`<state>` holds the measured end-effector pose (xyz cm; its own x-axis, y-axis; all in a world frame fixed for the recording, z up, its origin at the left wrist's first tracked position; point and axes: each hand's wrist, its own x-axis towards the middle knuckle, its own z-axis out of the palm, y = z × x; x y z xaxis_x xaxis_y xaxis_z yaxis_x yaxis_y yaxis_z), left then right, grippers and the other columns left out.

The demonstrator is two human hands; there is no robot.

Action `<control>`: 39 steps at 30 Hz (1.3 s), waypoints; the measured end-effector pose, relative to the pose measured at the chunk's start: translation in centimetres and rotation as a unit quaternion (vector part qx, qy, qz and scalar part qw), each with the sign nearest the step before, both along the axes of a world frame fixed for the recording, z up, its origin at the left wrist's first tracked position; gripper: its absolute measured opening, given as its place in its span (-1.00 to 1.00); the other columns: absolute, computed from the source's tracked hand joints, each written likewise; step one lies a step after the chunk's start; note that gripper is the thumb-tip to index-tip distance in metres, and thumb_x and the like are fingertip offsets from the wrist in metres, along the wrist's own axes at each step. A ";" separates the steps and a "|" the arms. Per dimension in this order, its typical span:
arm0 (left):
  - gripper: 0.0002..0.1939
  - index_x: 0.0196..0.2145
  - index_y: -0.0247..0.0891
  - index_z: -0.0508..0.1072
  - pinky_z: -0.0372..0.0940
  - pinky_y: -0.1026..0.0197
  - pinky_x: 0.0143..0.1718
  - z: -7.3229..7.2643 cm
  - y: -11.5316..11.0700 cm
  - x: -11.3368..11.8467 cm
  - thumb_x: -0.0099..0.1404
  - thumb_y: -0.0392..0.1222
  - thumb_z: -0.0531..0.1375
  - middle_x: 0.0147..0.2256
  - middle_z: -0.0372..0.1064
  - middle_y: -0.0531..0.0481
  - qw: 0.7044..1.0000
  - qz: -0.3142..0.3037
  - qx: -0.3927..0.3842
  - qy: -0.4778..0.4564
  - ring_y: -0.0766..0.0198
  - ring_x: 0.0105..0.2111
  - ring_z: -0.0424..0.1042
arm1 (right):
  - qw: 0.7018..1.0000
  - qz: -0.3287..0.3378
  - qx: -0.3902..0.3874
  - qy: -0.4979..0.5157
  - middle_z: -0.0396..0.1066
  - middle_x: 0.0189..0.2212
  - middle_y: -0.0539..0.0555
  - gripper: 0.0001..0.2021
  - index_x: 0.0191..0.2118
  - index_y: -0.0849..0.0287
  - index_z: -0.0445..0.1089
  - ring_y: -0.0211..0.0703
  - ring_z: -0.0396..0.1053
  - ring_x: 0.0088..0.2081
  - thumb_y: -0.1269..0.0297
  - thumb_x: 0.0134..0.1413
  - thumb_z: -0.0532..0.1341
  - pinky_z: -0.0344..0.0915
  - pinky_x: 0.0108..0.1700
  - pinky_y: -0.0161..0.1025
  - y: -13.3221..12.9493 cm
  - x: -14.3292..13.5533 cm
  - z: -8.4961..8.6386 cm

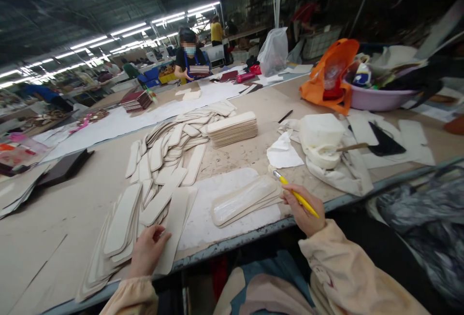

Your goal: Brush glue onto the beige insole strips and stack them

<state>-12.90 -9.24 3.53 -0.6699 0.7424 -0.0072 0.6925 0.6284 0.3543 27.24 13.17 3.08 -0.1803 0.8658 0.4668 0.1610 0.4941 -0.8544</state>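
My right hand (303, 208) is closed around a yellow-handled brush (299, 196), its bristle end pointing up and left over the table. Just left of the brush lies a small fanned stack of rounded pale panels (246, 199) on white paper (232, 179); the top one carries a glossy, wet-looking streak. My left hand (150, 247) has curled fingers and pinches the edge of a long pale panel (177, 223) near the table's front edge. Beside that hand, more panels lie in an overlapping row (123, 218).
Behind are a loose heap of panels (155, 155) and a neat stack (234, 129). To the right stand a white tub wrapped in cloth (322, 136), a crumpled white sheet (284, 150), an orange bag (322, 83) and a purple basin (380, 98). Across the table a co-worker (188, 59) holds a stack.
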 end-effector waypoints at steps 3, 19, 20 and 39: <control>-0.61 -0.30 -0.22 0.41 0.34 0.04 -0.19 -0.3 -0.2 0.1 0.04 0.12 0.14 -0.36 0.43 -0.05 1.000 0.003 -0.006 -0.021 0.11 -0.34 0.44 | 1.000 -0.004 0.003 -0.005 0.49 -0.37 0.05 -0.84 -0.16 0.13 0.43 -0.21 0.47 -0.45 0.23 0.19 0.17 0.44 -0.39 -0.26 0.1 0.0 0.0; -0.76 -0.31 -0.22 0.44 0.30 0.10 -0.18 2.6 1.1 4.0 0.11 -0.08 0.09 -0.38 0.46 -0.05 0.998 0.055 0.003 0.035 0.10 -0.28 0.46 | 0.999 -0.028 -0.018 -0.006 0.50 -0.38 0.06 -0.79 -0.21 0.12 0.45 -0.19 0.47 -0.46 0.11 0.17 0.19 0.45 -0.35 -0.23 -0.4 -0.5 0.1; -0.76 -0.33 -0.22 0.44 0.29 0.10 -0.14 3.3 1.0 4.5 0.13 -0.07 0.08 -0.35 0.46 -0.06 0.998 0.041 0.024 0.039 0.11 -0.25 0.45 | 1.000 -0.016 -0.018 -0.003 0.50 -0.37 0.06 -0.81 -0.18 0.12 0.44 -0.19 0.47 -0.44 0.15 0.17 0.19 0.46 -0.34 -0.23 -0.3 -0.5 0.2; -0.79 -0.47 -0.29 0.45 0.16 0.32 -0.52 3.8 6.3 18.1 0.13 -0.07 0.24 -0.56 0.30 0.04 0.894 -0.176 0.083 -0.403 0.37 -0.55 0.25 | 0.961 0.136 -0.209 0.120 0.45 -0.30 0.03 -0.72 -0.26 0.05 0.12 -0.21 0.43 -0.32 0.14 0.08 0.27 0.40 -0.28 -0.26 -1.8 -1.9 0.8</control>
